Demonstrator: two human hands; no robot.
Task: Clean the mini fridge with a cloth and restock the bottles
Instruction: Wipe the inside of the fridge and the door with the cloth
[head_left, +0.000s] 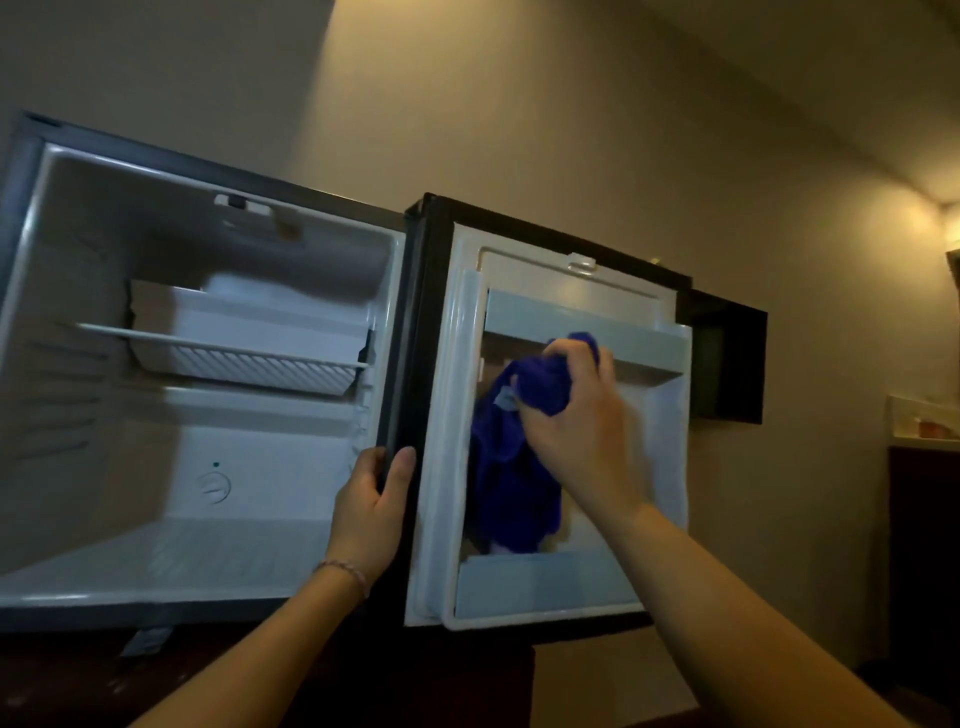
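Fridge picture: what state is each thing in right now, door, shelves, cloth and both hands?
Fridge: open, no bottles visible inside.
Door: swung wide open.
Wire shelf: in place, bare.
Door racks: no bottles visible.
Cloth: bunched, hanging against the door's inner side.
Left hand: gripping the door's hinge-side edge.
Right hand: clutching the cloth.

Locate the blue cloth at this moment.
In the head view, the blue cloth is right of centre, bunched in the right hand against the open fridge door's inner panel, below its upper shelf.
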